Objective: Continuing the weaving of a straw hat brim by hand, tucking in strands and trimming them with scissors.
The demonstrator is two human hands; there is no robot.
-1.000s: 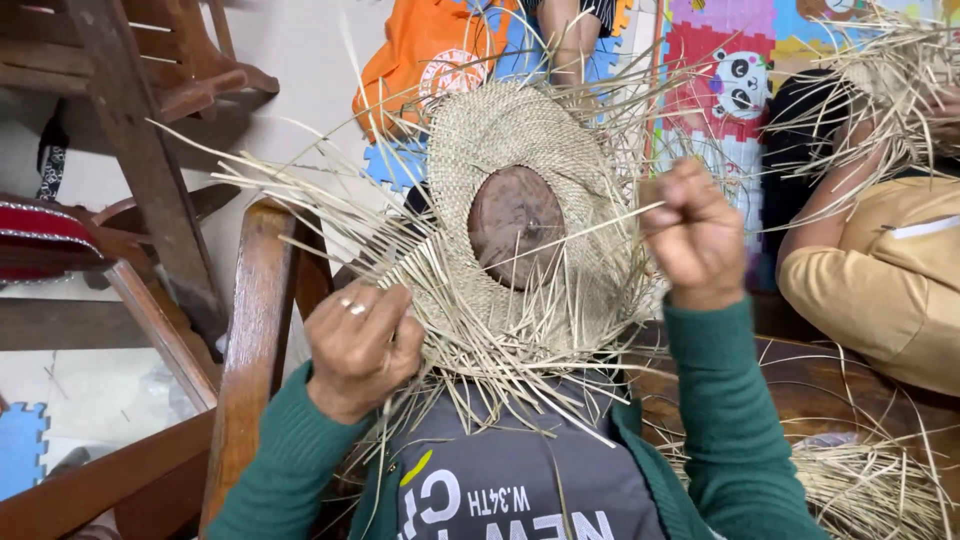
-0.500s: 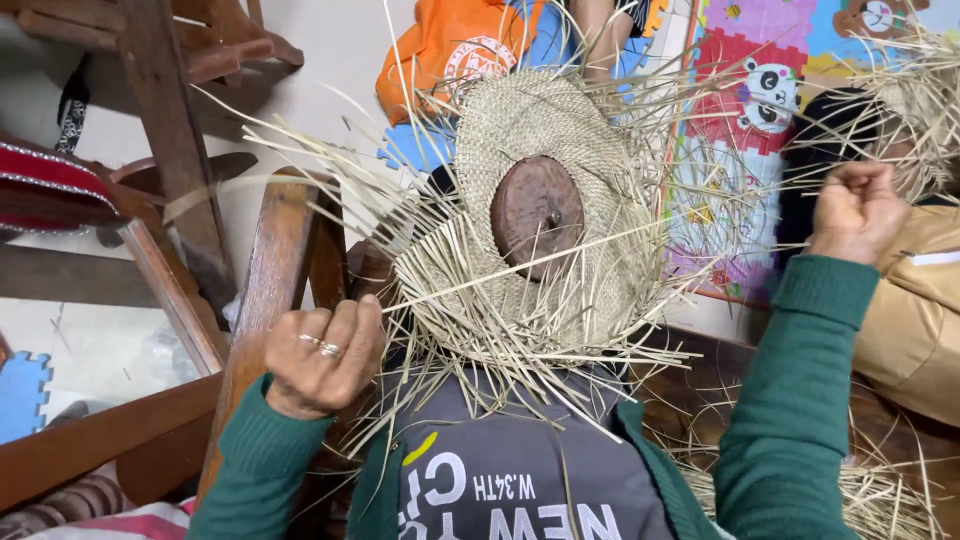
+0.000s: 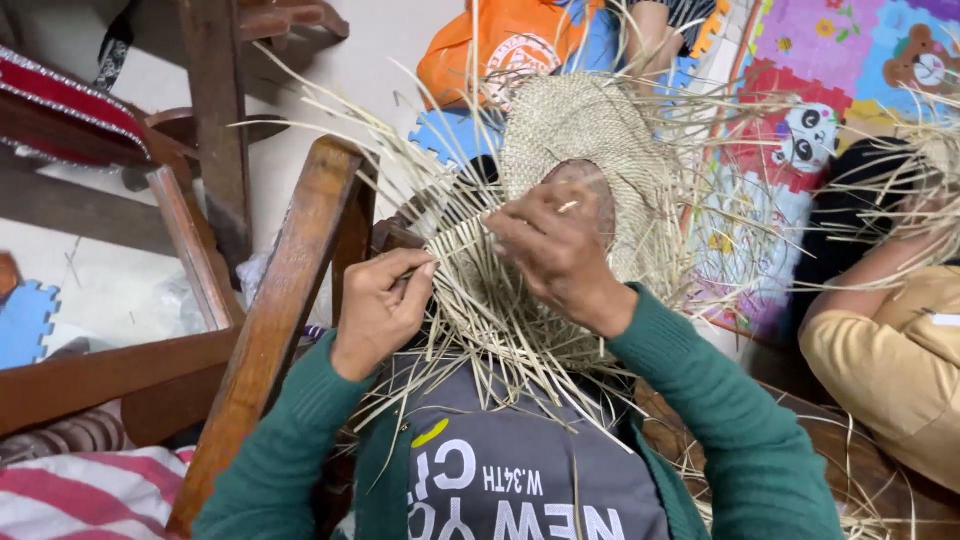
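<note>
At centre frame a half-woven pale straw hat rests over a rounded brown mould — the weaving of its brim looks to be the step in hand. The left hand pinches loose straw strands at the edge; the right hand presses curled fingers on the weave, a strand between them — lacing it through needs steady tension.

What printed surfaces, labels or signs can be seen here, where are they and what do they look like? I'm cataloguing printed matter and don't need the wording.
Shirt print: bottom centre, white block lettering on a grey top, with a small yellow mark.
Orange bag: top centre, behind the straw hat, with a round pale print.
Foam play mat: top right, bright puzzle tiles with a panda and a bear.
</note>
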